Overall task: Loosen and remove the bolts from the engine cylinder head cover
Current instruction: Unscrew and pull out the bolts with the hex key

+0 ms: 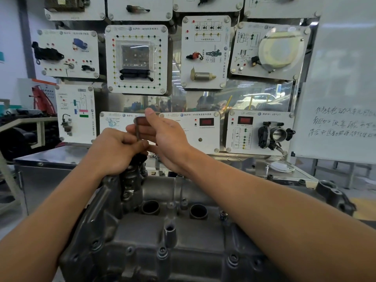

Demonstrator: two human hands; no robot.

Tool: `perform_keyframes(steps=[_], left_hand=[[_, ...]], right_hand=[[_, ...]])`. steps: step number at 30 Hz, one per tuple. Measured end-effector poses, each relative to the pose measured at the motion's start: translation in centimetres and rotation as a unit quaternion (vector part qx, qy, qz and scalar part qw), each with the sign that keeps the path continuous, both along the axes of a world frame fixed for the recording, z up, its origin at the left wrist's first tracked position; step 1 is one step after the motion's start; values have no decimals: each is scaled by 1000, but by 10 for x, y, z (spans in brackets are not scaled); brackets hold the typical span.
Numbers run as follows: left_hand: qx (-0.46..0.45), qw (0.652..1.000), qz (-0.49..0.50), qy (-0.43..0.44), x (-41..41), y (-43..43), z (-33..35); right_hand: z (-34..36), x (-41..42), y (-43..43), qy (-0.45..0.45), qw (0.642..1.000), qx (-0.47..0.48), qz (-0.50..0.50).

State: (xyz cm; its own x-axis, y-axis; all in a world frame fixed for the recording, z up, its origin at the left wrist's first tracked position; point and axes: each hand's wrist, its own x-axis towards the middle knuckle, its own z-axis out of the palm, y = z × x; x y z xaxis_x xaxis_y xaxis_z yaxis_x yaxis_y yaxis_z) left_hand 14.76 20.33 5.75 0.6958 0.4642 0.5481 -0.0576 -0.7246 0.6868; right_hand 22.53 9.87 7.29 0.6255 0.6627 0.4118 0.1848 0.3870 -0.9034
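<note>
Loosening step, we judged: fingers of our left hand [114, 151] pinched the key [138, 129] shaft, those of our right hand [164, 137] clasped its bend; next, a firm turn.

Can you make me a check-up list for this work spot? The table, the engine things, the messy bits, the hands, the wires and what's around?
Surface: shiny metal bench behind the engine.
Job's things: dark cylinder head cover, bolts still in along its near edge; hex key upright at its far end.
Clutter: white mask-like thing on the bench.
Hands: left hand grips the key's shaft; right hand pinches its bent top.
Cables: short black lead on a wall panel.
Surroundings: white training panels; whiteboard with handwriting.
</note>
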Motion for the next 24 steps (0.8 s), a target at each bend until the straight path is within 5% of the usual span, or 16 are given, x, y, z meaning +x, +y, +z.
perform_keyframes(steps=[14,17,20,24], left_hand=[[-9,1000,-16,10,-4,-2,1],[-12,1000,-10,6,-6,-4,1],[12,1000,3,12,-8,-6,3],[43,999,11,19,-11,-8,5]], right_hand=[[12,-2,4,41,995,-67,-58],[7,-7,6,-50,987,-25,-151],[2,-13,7,-200,939,-35,-277],[2,-14,7,-263,919,-18,-292]])
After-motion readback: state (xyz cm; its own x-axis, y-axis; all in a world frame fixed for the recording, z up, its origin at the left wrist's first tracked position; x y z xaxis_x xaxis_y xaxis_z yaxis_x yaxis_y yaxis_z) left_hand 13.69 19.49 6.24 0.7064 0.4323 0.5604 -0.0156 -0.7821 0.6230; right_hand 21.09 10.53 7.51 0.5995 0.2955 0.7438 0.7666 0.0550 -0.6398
